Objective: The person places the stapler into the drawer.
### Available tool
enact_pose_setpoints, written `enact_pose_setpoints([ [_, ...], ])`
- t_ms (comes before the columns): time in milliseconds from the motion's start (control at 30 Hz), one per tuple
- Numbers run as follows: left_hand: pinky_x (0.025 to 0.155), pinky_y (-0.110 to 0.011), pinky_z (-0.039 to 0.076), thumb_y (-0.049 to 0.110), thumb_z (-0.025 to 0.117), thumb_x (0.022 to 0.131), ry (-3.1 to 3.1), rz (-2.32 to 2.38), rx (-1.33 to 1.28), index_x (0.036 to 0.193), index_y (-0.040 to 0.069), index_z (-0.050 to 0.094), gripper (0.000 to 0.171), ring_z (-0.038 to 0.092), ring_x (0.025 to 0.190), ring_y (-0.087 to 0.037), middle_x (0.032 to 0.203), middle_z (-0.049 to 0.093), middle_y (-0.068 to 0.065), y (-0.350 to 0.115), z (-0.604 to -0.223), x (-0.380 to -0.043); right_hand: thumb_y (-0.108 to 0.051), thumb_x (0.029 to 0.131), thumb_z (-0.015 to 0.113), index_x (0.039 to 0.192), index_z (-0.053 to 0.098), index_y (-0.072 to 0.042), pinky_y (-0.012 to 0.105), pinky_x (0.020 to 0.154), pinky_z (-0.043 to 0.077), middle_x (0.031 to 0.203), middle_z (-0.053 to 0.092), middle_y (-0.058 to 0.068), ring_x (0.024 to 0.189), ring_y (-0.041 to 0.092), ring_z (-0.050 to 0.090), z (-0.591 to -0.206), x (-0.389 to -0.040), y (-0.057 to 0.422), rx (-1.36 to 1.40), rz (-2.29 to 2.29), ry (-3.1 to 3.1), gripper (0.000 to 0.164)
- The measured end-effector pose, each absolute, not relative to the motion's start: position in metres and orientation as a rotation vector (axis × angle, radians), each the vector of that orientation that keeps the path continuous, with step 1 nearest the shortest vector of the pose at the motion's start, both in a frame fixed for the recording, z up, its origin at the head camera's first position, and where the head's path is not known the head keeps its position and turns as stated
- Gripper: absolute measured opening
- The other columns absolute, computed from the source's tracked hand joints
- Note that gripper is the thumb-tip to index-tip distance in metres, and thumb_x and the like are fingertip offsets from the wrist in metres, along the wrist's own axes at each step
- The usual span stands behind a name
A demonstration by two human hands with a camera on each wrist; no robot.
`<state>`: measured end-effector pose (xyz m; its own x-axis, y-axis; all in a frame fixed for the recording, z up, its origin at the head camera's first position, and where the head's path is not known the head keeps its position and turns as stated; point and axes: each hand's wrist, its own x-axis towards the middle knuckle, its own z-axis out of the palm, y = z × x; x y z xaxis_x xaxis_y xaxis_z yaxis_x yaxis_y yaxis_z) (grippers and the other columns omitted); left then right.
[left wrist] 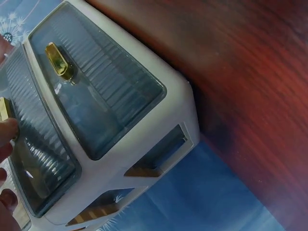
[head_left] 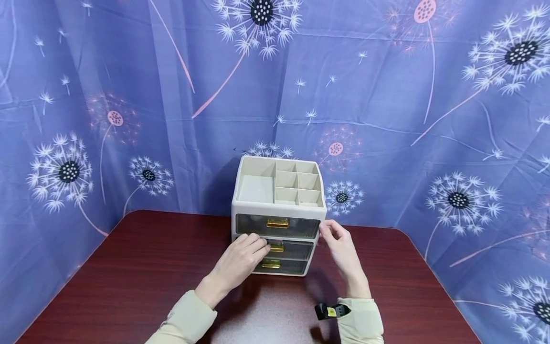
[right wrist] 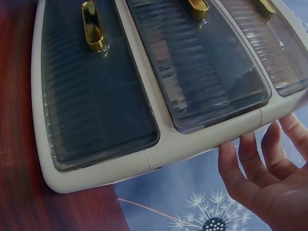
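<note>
A white desktop organizer (head_left: 279, 209) with three dark see-through drawers stands upright on the table. My left hand (head_left: 240, 258) is at the middle drawer (head_left: 296, 250), its fingers curled at the gold handle (head_left: 277, 248). In the left wrist view, a fingertip presses on that handle (left wrist: 6, 108); part of the grip falls outside the frame. The middle drawer front (right wrist: 216, 72) stands slightly out from the white frame in the right wrist view. My right hand (head_left: 343, 248) rests its fingertips against the organizer's right side, fingers gently bent.
Open compartments (head_left: 298, 181) of different sizes form the organizer's top. The top drawer (head_left: 253, 224) and bottom drawer (head_left: 294, 267) look closed. A dark red wooden table (head_left: 172, 267) lies beneath, and a blue dandelion-print cloth (head_left: 365, 95) hangs behind and along the sides.
</note>
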<state>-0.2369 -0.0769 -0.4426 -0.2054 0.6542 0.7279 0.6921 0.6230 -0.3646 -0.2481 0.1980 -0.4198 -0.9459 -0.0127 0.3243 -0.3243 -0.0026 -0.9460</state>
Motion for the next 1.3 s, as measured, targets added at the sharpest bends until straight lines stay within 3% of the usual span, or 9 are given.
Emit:
enact_pose_setpoints([
  [767,0.065,-0.026,0.038,0.01,0.05,0.089,-1.913,-0.053,-1.009,0.096,0.007,0.071,0.022,0.052,0.082,-0.017,0.092,0.061,0.0,-0.0687,-0.4471,-0.2392,-0.019,0.1,0.058,0.099,0.062,-0.001,0.029,0.07,0.054,0.08,0.058,0.004,0.074,0.013,0.06,-0.4208,-0.2481,0.2005,0.362,2.052,-2.048,0.018],
  [1300,0.066,-0.029,0.038,0.015,0.045,0.095,-1.948,-0.109,-0.963,0.096,0.009,0.071,0.026,0.054,0.085,-0.02,0.095,0.062,-0.002,-0.0701,-0.4489,-0.2377,-0.016,0.1,0.056,0.103,0.058,0.01,0.028,0.07,0.054,0.08,0.058,0.003,0.074,0.014,0.06,-0.4226,-0.2507,0.1982,0.319,2.031,-2.07,0.026],
])
